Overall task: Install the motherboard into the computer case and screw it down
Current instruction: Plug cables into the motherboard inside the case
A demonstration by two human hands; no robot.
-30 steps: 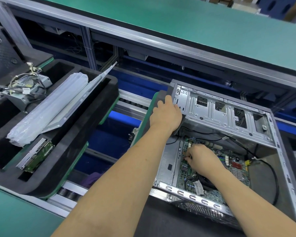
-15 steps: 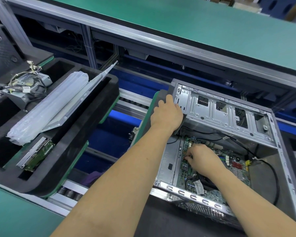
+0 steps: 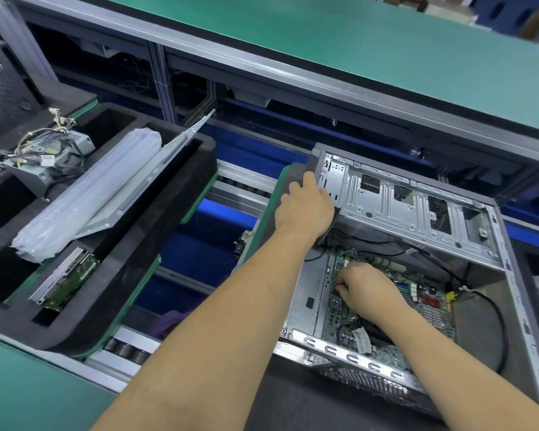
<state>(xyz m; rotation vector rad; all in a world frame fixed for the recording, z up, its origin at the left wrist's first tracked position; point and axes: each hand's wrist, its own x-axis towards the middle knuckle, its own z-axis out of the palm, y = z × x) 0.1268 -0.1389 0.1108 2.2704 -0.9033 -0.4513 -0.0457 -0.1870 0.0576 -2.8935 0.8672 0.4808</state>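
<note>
almost nothing has moved since the earlier frames: both hands sit where they were. left hand point(image 3: 304, 209) grips the case point(image 3: 417, 209) at its far left corner, fingers curled over the edge, steadying it. right hand point(image 3: 366, 289) is down inside the case on the board point(image 3: 430, 309), fingers bunched near the board's left edge, probably pinching a small screw, though i cannot tell what they hold. the board lies flat on the case floor, looking seated. judgement: start the screw straight by hand, keep the case braced, and keep the black cable point(image 3: 495, 318) at the board's right clear.
</note>
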